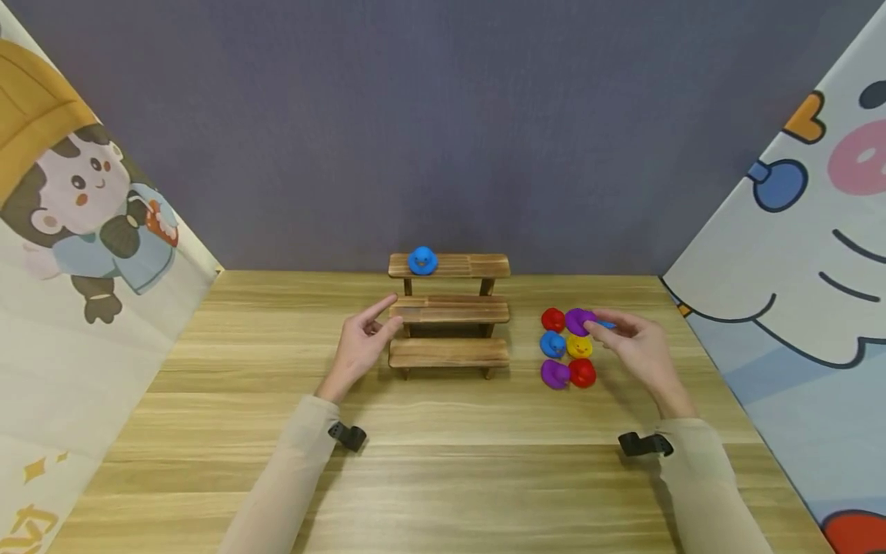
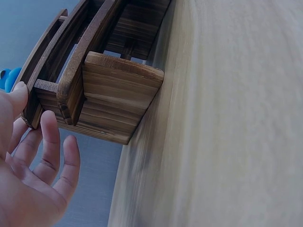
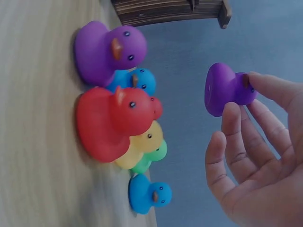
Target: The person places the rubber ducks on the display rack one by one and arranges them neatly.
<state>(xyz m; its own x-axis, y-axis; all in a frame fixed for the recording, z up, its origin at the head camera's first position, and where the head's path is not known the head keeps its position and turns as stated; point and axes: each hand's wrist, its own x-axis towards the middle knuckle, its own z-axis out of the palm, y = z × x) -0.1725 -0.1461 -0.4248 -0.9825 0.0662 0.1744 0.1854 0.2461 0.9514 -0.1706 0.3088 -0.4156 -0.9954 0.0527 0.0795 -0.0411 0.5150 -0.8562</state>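
Observation:
My right hand (image 1: 633, 346) pinches a purple rubber duck (image 3: 221, 90) by its head between thumb and fingers, raised off the table. Below it sits a group of rubber ducks: a purple duck (image 3: 92, 52), a red duck (image 3: 102, 127), a yellow duck (image 1: 580, 347), a blue duck (image 1: 552, 344), another red duck (image 1: 553, 319) and, in the right wrist view, a green duck (image 3: 157, 152). My left hand (image 1: 363, 338) is at the left end of a three-step wooden stand (image 1: 450, 352), fingers spread and holding nothing. Another blue duck (image 1: 422, 261) sits on the top step's left part.
The stand rests on a wood-grain table (image 1: 443, 462), before a grey-blue back panel (image 1: 443, 138). Printed cartoon panels wall off the left (image 1: 83, 308) and right (image 1: 796, 254) sides. One more blue duck (image 3: 144, 194) sits slightly apart from the group.

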